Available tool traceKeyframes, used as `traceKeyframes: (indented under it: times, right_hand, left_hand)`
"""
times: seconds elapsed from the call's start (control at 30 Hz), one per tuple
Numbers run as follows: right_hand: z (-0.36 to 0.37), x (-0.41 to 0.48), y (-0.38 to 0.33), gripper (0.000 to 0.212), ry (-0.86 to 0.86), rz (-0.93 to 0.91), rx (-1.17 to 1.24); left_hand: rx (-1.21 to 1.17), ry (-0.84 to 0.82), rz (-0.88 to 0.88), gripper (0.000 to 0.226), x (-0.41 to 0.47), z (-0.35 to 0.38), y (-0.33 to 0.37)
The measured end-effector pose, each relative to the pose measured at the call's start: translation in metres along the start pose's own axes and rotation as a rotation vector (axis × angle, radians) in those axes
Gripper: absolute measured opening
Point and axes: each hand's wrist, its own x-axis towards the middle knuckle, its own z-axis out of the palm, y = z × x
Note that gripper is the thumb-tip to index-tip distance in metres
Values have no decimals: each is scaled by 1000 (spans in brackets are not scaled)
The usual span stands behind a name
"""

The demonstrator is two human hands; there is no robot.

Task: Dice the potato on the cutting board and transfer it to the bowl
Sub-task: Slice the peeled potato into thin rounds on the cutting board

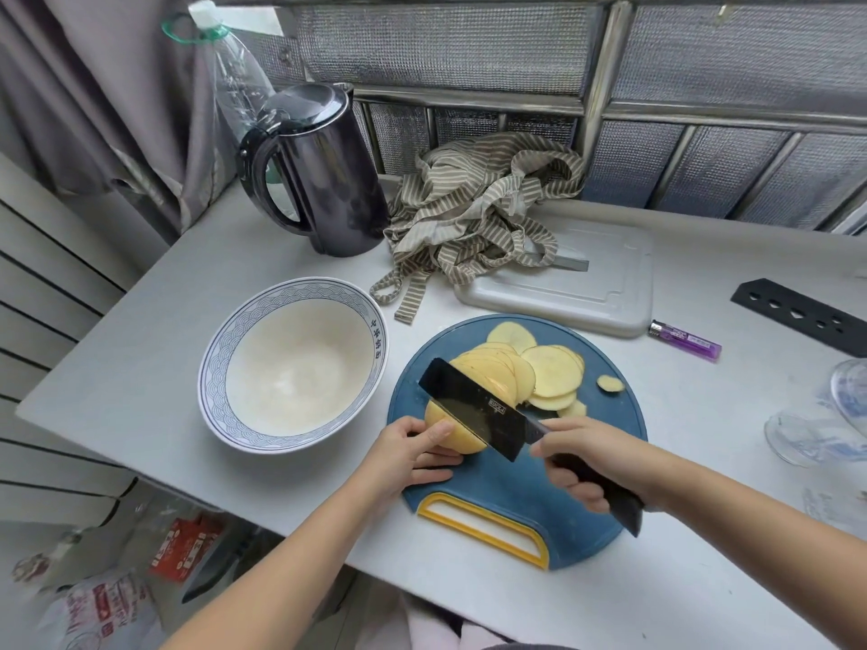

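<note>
Risk: left hand (413, 455) pinches the yellow potato stub (464, 441) beside the black cleaver (478, 408) my right hand (581, 462) grips; I could nick fingertips (438, 433).

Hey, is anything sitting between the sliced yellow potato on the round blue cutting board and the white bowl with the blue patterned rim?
Nothing visible. The white bowl stands just left of the round blue cutting board, only white table between. The left hand gripping the uncut potato piece is on that side.
</note>
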Motion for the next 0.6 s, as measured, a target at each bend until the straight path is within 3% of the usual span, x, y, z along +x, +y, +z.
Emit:
traceKeyframes:
  times: [0.07,0.17,0.27,0.4,0.6]
  right_hand:
    - [1,-7,-2,19,57,-64,-66]
    - [4,-18,-2,32,260,-275,-514]
    - [12,-27,2,27,323,-370,-835]
    - [23,-32,10,40,332,-372,-899]
    - [30,-32,17,42,336,-392,-839]
  left_hand:
    - [-10,3,6,53,0,0,0]
    - [-30,24,10,63,0,2,-1]
    - [-65,55,15,62,1,5,-3]
    - [-90,74,27,60,2,7,-4]
    - [-83,82,38,65,3,8,-5]
